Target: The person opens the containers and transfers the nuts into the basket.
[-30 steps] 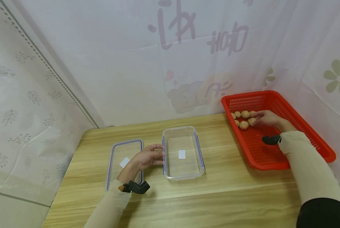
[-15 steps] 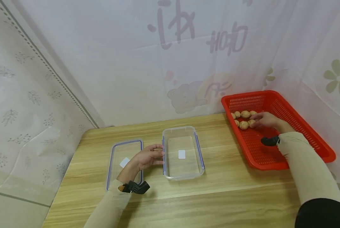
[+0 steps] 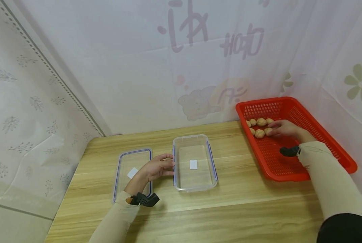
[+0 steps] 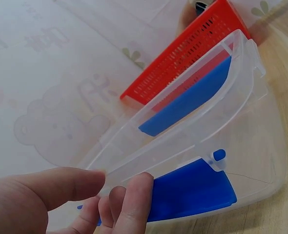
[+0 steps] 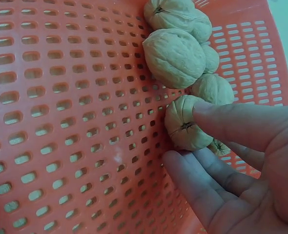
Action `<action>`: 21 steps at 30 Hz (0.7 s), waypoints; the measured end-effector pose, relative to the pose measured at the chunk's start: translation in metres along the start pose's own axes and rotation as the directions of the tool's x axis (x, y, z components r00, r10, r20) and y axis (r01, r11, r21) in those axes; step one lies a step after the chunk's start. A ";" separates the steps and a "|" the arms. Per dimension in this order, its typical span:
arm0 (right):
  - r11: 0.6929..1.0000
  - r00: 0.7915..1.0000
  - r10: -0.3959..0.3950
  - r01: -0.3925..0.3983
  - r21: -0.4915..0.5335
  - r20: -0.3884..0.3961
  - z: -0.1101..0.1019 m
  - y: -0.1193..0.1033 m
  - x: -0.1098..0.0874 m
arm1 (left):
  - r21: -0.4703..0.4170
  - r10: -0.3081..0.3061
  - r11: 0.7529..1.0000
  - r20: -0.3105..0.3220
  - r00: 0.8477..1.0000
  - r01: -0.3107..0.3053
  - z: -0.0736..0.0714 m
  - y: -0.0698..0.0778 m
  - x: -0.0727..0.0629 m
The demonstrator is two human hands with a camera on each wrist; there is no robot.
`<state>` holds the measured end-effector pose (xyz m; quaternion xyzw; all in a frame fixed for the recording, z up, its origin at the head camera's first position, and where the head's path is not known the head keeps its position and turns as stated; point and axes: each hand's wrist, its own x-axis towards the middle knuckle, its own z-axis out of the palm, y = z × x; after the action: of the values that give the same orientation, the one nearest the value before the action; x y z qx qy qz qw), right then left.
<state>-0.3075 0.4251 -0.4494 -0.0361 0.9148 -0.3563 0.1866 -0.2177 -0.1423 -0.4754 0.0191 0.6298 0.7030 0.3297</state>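
In the head view, my left hand (image 3: 160, 167) is at the left side of a clear plastic food container (image 3: 196, 189) with blue latches. Its fingertips touch the wall; in the left wrist view they lie against the blue latch (image 4: 193, 192), the thumb tip near the rim. My right hand (image 3: 285, 129) reaches into the red plastic basket (image 3: 269, 170). Thumb and fingers pinch a walnut (image 5: 180, 124) there, seen close in the right wrist view. Several more walnuts (image 5: 175, 58) lie beside it along the basket's left side.
A clear lid with a blue seal (image 3: 123, 157) lies on the wooden table (image 3: 199, 216), left of the container and partly under my left forearm. A printed white curtain (image 3: 138, 84) stands behind the table, and the basket's raised walls surround the walnuts.
My right hand has shifted only slightly at the walnuts inside the basket. The left hand, container and lid have stayed in place.
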 end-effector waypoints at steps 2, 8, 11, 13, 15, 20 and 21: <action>1.000 1.000 0.003 -0.003 0.004 -0.002 -0.001 -0.001 -0.001 | 0.000 -0.001 1.000 0.001 1.000 0.001 0.000 0.000 0.000; 0.999 1.000 -0.011 0.011 0.032 -0.010 -0.004 -0.005 -0.006 | -0.003 -0.001 1.000 0.005 1.000 0.001 -0.001 0.000 0.000; 0.999 0.999 -0.030 0.031 0.025 -0.013 -0.008 -0.006 -0.011 | -0.003 -0.003 1.000 0.002 1.000 0.003 -0.001 0.000 0.000; 0.999 0.999 -0.031 0.031 0.015 -0.020 -0.011 -0.006 -0.013 | -0.001 -0.004 1.000 0.001 1.000 0.004 0.000 0.000 0.000; 0.999 0.999 -0.034 0.033 -0.016 -0.032 -0.014 -0.007 -0.015 | 0.005 -0.007 1.000 -0.003 1.000 0.007 0.000 0.001 0.000; 0.991 0.995 -0.065 0.056 -0.120 -0.077 -0.021 -0.014 -0.018 | 0.029 -0.018 0.999 -0.017 1.000 0.019 0.001 0.003 -0.001; 0.988 0.993 -0.074 0.061 -0.141 -0.087 -0.022 -0.017 -0.019 | 0.037 -0.020 0.999 -0.021 1.000 0.021 0.001 0.004 -0.001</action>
<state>-0.2994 0.4301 -0.4175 -0.0634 0.9432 -0.2997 0.1290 -0.2181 -0.1414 -0.4717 0.0116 0.6464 0.6879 0.3298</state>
